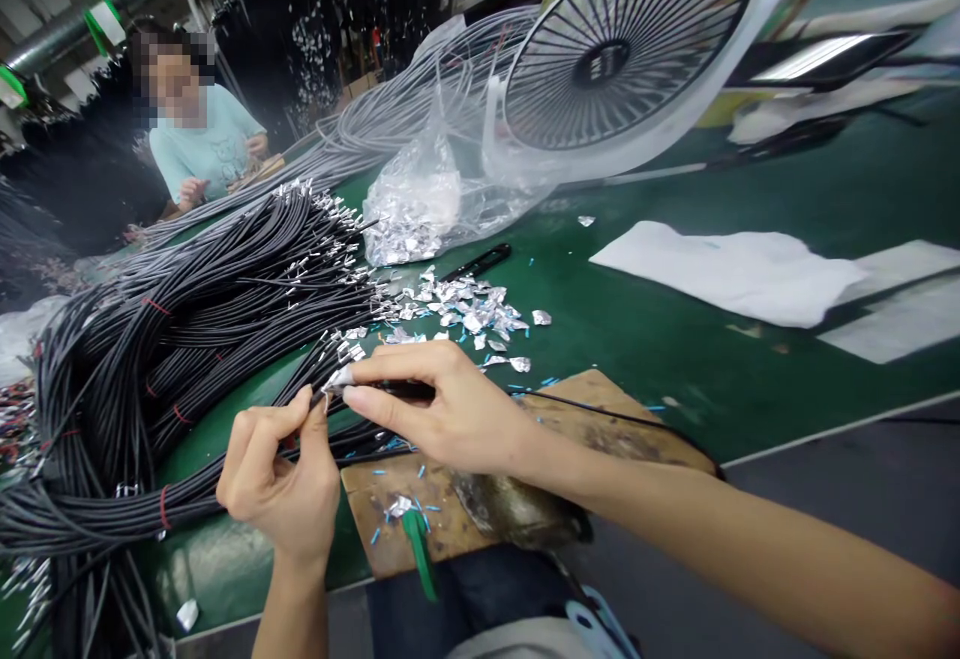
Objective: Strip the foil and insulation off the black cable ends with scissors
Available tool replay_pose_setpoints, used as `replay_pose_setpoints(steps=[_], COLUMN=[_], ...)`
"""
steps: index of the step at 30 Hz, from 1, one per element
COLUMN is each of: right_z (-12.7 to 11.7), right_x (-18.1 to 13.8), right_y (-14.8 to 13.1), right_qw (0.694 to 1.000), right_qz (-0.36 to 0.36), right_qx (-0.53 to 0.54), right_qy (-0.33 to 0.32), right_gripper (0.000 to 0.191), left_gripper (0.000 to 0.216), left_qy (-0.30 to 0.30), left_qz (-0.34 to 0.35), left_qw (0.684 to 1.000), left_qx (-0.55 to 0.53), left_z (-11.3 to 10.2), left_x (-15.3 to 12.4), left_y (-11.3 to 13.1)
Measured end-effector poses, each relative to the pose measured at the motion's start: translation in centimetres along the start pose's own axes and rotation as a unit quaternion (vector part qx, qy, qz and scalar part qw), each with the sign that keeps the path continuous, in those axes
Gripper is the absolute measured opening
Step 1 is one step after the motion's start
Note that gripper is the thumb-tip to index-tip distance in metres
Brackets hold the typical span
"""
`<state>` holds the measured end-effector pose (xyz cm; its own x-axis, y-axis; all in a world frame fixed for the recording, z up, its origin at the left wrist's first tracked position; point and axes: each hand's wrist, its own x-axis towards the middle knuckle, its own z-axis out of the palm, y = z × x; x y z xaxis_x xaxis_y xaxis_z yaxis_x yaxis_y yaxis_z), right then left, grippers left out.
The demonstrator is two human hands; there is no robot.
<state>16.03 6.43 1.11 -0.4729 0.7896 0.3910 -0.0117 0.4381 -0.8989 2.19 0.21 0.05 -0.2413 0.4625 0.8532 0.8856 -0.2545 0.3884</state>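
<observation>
My left hand (281, 479) pinches a black cable (316, 397) near its stripped end between thumb and forefinger. Against that end, the thumb and forefinger of my right hand (457, 414) close on a small whitish-silver piece of foil (343, 376). A slim black tool (409, 389) lies under my right fingers; its working end is hidden, and a black cord (600, 407) runs off to the right behind the hand. Bundled black cables (225, 289) with silvery ends, some tied with red, spread to the left. Foil scraps (480, 311) lie just beyond my right hand.
Below my hands is a worn wooden board (360, 514) with blue bits and a green-handled tool (418, 549). Farther back stand a plastic bag of foil (412, 209) and a fan (630, 49). White sheets (727, 274) lie right. Another person (202, 129) sits across the table.
</observation>
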Motion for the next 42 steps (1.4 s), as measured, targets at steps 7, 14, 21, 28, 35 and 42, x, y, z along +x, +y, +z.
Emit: replay_pose_setpoints(steps=[7,14,21,28,35,42], right_z=[-0.3,-0.6,-0.3,0.2,0.8,0.3], right_x=[0.3,0.1,-0.1,-0.3,-0.1,0.1], right_y=[0.1,0.2,1.0,1.5,1.3,1.5], right_qw=[0.998,0.996,0.969,0.953,0.973,0.963], right_qz=[0.038,-0.035,-0.233,-0.278,-0.210,-0.252], right_qx=[0.043,-0.064,-0.075,-0.094,-0.039,-0.076], right_qy=[-0.005,0.055,0.026,0.080,0.083,0.053], right_gripper=[0.015,0.014,0.017,0.014,0.005,0.017], left_gripper=[0.006,0.036,0.045,0.042,0.038,0.041], left_qy=[-0.080,-0.260,-0.356,-0.354,-0.281,-0.344], left_qz=[-0.048,-0.177,-0.233,-0.254,-0.263,-0.284], left_qw=[0.995,0.938,0.879,0.871,0.889,0.855], left_qx=[-0.026,-0.144,-0.215,-0.228,-0.248,-0.263], left_z=[-0.2,-1.5,-1.6,-1.4,-1.2,-1.5], left_x=[0.1,1.6,1.7,1.8,1.9,1.8], left_y=[-0.3,-0.9,-1.2,-0.8,-0.9,-0.9])
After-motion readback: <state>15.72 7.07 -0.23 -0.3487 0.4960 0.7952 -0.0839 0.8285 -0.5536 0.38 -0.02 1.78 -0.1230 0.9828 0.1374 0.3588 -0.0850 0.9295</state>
